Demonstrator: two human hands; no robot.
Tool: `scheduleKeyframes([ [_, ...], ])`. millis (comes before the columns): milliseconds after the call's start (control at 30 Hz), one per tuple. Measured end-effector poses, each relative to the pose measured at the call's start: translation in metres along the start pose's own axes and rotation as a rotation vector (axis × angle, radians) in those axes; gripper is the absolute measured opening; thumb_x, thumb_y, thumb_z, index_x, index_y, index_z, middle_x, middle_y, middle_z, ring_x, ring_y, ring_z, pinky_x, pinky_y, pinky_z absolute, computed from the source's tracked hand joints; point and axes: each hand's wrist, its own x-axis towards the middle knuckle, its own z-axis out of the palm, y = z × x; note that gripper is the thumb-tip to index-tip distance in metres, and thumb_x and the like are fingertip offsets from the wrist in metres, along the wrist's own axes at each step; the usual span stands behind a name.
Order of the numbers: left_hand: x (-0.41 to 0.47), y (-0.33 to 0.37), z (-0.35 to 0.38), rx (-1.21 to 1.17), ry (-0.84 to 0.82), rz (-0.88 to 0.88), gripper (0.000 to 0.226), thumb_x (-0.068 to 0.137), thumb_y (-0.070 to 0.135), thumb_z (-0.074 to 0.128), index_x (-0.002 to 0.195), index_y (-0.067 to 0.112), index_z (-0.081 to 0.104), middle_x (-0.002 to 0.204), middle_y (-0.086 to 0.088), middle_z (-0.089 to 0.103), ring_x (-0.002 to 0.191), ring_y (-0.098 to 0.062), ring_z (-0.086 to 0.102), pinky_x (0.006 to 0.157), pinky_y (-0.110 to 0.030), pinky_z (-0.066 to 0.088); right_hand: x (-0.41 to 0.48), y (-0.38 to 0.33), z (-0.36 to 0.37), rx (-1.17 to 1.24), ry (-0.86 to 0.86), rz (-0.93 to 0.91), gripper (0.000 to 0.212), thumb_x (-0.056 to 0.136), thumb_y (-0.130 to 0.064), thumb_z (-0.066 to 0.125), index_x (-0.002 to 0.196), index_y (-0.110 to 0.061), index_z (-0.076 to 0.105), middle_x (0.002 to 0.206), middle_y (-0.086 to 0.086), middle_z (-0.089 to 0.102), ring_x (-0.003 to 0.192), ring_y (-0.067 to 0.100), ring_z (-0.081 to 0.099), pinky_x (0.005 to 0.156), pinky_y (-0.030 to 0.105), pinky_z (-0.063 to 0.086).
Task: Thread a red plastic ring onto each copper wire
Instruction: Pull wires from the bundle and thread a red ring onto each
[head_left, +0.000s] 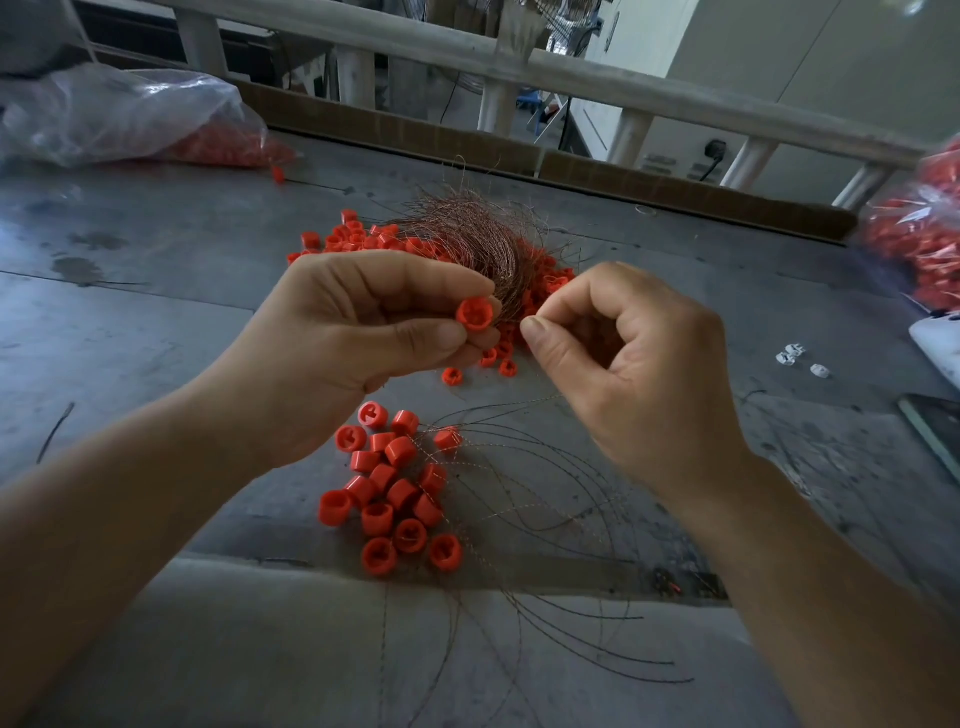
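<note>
Wire bundle (467, 228) atop far ring pile (358, 241); nearer ring cluster (387, 499) before it, bag (104, 114) far left.

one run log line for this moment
left hand: holds red ring | right hand: pinches copper wire beside ring | wired rings on table

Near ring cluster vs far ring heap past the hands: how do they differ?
The near cluster is compact, with thin separate wires fanning out from it to the right; the far heap is spread wider, with a dense copper wire bundle lying over it. The near cluster shows in full; the far heap is partly hidden. Both are red plastic rings on the grey table.
</note>
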Motion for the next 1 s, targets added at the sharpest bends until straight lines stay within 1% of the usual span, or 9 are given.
scheduleKeyframes([
  [200,0.0,-0.001,0.001,0.012,0.002,-0.004,0.03,0.056,0.009,0.077,0.085,0.02,0.075,0.087,-0.003,0.074,0.084,-0.016,0.07,0.07,-0.02,0.054,0.0,0.0,-0.001,0.0,-0.001,-0.002,0.013,0.079,-0.012,0.065,0.068,-0.009,0.06,0.063,-0.005,0.053,0.056,0.005,0.046,0.052,0.013,0.038],
  [300,0.0,0.0,0.002,-0.005,0.016,-0.006,0.029,0.059,0.008,0.067,0.085,0.017,0.075,0.086,-0.005,0.074,0.083,-0.017,0.07,0.069,-0.02,0.054,0.0,0.0,0.0,0.003,-0.015,0.001,0.013,0.079,-0.013,0.064,0.068,-0.008,0.06,0.063,-0.005,0.053,0.055,0.005,0.047,0.052,0.013,0.038],
  [367,0.0,0.0,0.002,-0.044,0.02,-0.014,0.026,0.062,0.011,0.064,0.085,0.014,0.074,0.085,-0.006,0.073,0.081,-0.017,0.07,0.067,-0.02,0.054,0.0,0.0,-0.001,0.032,-0.038,0.02,0.012,0.079,-0.014,0.063,0.068,-0.009,0.06,0.062,-0.006,0.053,0.054,0.006,0.047,0.051,0.013,0.038],
  [567,0.0,0.0,0.002,-0.139,-0.019,-0.044,0.027,0.056,0.01,0.067,0.082,0.013,0.075,0.084,-0.008,0.073,0.076,-0.015,0.07,0.063,-0.019,0.055,0.0,0.0,-0.002,0.166,-0.131,0.113,0.011,0.078,-0.018,0.063,0.069,-0.012,0.062,0.06,-0.013,0.052,0.054,0.003,0.048,0.051,0.01,0.036],
  [633,-0.001,-0.001,0.001,-0.09,-0.056,-0.038,0.026,0.058,0.018,0.072,0.084,0.02,0.075,0.085,-0.004,0.073,0.079,-0.013,0.07,0.066,-0.02,0.055,-0.001,0.002,0.002,0.182,-0.176,0.14,0.011,0.079,-0.015,0.067,0.069,-0.013,0.062,0.059,-0.014,0.051,0.053,0.002,0.047,0.05,0.009,0.035],
  [700,-0.001,-0.002,0.001,-0.031,-0.089,-0.038,0.029,0.057,0.033,0.076,0.085,0.027,0.074,0.087,0.002,0.073,0.083,-0.01,0.069,0.068,-0.019,0.054,-0.002,0.004,0.007,0.201,-0.214,0.167,0.012,0.078,-0.011,0.07,0.069,-0.012,0.063,0.058,-0.015,0.05,0.052,0.001,0.047,0.05,0.009,0.034],
  [867,-0.002,-0.002,0.002,-0.014,-0.106,-0.048,0.038,0.052,0.046,0.081,0.086,0.029,0.073,0.086,0.006,0.073,0.083,-0.008,0.069,0.069,-0.018,0.053,-0.002,0.002,0.004,0.236,-0.245,0.15,0.008,0.078,-0.01,0.07,0.072,-0.012,0.064,0.058,-0.018,0.049,0.053,-0.002,0.049,0.05,0.009,0.035],
  [933,-0.002,-0.003,0.003,-0.016,-0.106,-0.048,0.037,0.053,0.044,0.08,0.086,0.028,0.073,0.085,0.005,0.073,0.082,-0.008,0.069,0.069,-0.018,0.054,-0.002,0.004,0.006,0.218,-0.256,0.158,0.009,0.077,-0.01,0.07,0.071,-0.012,0.064,0.058,-0.018,0.049,0.054,-0.002,0.049,0.05,0.009,0.036],
  [1000,-0.001,-0.005,0.003,-0.063,-0.098,-0.06,0.026,0.059,0.029,0.076,0.084,0.022,0.074,0.083,0.0,0.073,0.08,-0.011,0.069,0.068,-0.019,0.054,-0.001,0.008,0.006,0.217,-0.297,0.151,0.01,0.076,-0.018,0.071,0.071,-0.016,0.063,0.06,-0.015,0.053,0.056,0.0,0.052,0.051,0.011,0.039],
])
